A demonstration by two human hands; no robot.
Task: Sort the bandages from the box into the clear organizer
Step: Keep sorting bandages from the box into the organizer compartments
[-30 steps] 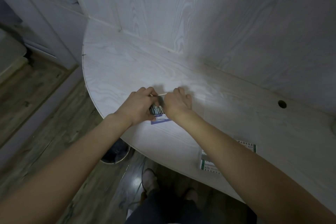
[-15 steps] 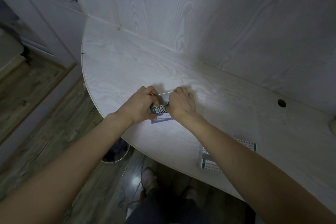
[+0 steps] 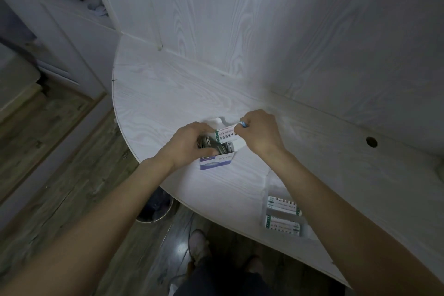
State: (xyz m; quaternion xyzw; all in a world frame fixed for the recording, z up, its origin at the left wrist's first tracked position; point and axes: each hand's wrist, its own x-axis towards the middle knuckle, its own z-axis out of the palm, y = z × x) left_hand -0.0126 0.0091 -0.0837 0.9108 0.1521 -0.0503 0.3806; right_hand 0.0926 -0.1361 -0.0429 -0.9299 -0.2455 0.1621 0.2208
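Meanwhile, at the desk (image 3: 168, 94), near its curved front edge, I had both hands on the small bandage box (image 3: 217, 160). My left hand (image 3: 189, 144) was curled into its open top, fingers closed round the dark stack of bandages (image 3: 222, 148) inside. My right hand (image 3: 258, 133) pinched a white, green-printed packet (image 3: 225, 136) just above the box, fingers and thumb closed on its far end. The clear organizer (image 3: 286, 216) sat well apart toward the desk's front-right edge, partly hidden under my right forearm, with two similar green-printed packets already lying in it; its compartments were hard to make out. As I judged it, the step in hand was drawing one packet free. Doing it well meant bracing the light cardboard box with the left hand so it neither tipped nor slid toward the edge, lifting the packet straight up clear of the flap, and keeping the remaining stack from spilling out.
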